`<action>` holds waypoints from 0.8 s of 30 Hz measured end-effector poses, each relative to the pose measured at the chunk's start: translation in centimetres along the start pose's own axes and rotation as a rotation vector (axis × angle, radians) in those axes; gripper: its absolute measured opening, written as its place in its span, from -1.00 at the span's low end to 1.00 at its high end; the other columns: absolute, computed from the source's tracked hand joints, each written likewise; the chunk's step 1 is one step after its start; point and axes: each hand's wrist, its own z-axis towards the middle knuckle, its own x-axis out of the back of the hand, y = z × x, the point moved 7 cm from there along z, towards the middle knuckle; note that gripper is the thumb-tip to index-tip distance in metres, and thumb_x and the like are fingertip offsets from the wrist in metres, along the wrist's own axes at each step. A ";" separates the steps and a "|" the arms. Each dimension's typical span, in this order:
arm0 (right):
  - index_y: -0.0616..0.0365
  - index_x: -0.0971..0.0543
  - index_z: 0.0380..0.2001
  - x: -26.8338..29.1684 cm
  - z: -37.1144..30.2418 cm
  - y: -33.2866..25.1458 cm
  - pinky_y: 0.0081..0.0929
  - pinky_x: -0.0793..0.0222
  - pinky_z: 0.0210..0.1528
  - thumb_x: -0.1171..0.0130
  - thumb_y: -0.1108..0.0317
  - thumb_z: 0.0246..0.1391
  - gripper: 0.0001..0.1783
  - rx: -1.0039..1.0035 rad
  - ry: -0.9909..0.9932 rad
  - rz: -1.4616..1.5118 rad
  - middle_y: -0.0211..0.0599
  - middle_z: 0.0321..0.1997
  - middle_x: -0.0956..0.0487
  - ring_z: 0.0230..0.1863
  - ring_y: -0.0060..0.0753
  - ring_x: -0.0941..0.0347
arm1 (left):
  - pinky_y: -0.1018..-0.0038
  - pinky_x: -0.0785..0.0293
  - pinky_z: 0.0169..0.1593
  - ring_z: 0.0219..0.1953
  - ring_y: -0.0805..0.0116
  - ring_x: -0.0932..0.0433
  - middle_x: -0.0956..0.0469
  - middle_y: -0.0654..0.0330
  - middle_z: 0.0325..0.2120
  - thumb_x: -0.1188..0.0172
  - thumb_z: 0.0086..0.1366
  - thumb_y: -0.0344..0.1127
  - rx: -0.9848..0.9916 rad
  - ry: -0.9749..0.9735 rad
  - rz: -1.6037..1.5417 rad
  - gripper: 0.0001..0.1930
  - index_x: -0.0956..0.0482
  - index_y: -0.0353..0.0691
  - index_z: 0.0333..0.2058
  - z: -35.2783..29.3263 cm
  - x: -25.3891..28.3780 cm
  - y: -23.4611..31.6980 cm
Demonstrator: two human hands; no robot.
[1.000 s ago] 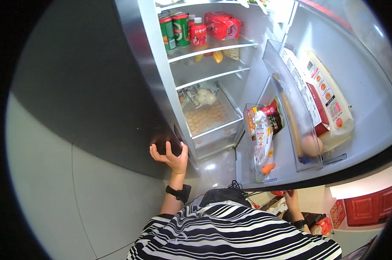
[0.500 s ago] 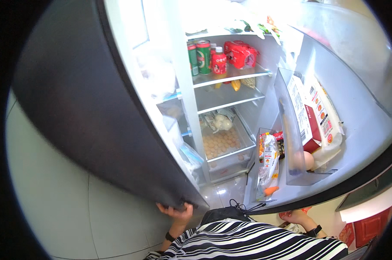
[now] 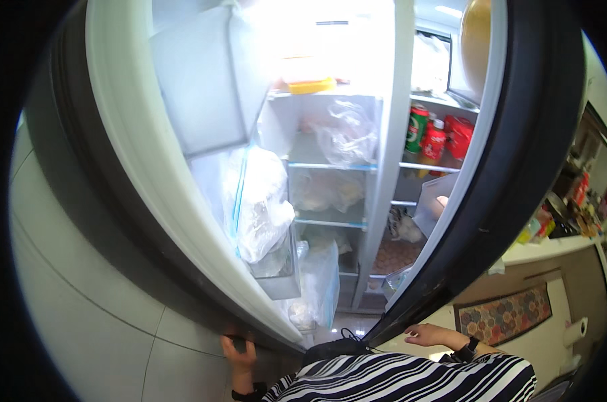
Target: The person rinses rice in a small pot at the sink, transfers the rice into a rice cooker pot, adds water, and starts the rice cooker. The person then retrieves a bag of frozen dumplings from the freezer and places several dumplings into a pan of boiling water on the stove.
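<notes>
My left hand (image 3: 239,356) is at the lower outer edge of the dark left fridge door (image 3: 126,231), thumb and fingers curled on it. Beside the outer face of the dark right fridge door (image 3: 518,161), my right hand (image 3: 429,335) is open, its fingers loosely stretched and nothing seen in them. Both doors stand partly open. Behind the left one, shelves carry clear plastic bags (image 3: 347,134), and a white bag (image 3: 260,204) sits in a door bin (image 3: 276,285). On the right side are a green can (image 3: 416,127), a red bottle (image 3: 435,141) and a tray of eggs (image 3: 397,258).
Grey floor tiles (image 3: 69,288) lie at the left. At the right, a counter (image 3: 544,249) bears assorted kitchen goods, and a patterned mat (image 3: 504,315) shows below it. A yellow item (image 3: 311,86) rests on an upper fridge shelf.
The view has turned left toward the left compartment. The right door has swung inward and the left now shows its inner bins. My right hand, earlier at something red, now has nothing visible in it.
</notes>
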 end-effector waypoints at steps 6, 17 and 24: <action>0.13 -0.41 -0.13 6.8 3.7 -2.7 -0.22 -0.25 -0.06 0.07 -0.09 -0.06 -0.44 0.026 0.196 -0.200 -0.04 -0.21 -0.49 -0.12 -0.02 -0.38 | 0.48 -0.18 0.01 -0.06 0.27 -0.29 -0.28 0.03 -0.11 0.06 0.04 -0.62 0.253 0.267 -0.163 -0.47 -0.08 -0.41 0.05 1.6 4.0 -3.2; 0.20 -0.38 -0.30 17.3 6.9 -2.1 -0.21 -0.28 -0.21 -0.14 0.07 -0.20 -0.54 -0.306 0.901 -0.483 -0.15 -0.30 -0.43 -0.18 -0.13 -0.35 | 0.51 -0.20 -0.01 -0.03 0.29 -0.26 -0.22 0.05 -0.06 0.20 -0.14 -0.78 0.355 0.179 -0.128 -0.33 -0.02 -0.33 0.06 3.2 5.3 -6.1; 0.20 -0.39 -0.38 17.4 7.4 -2.8 -0.26 -0.34 -0.29 -0.13 0.09 -0.19 -0.59 -0.233 0.932 -0.479 -0.11 -0.34 -0.44 -0.20 -0.13 -0.36 | 0.42 -0.16 0.05 0.03 0.18 -0.23 -0.18 -0.01 0.00 0.14 -0.10 -0.74 0.480 0.164 -0.028 -0.32 0.03 -0.33 0.09 1.0 5.1 -4.3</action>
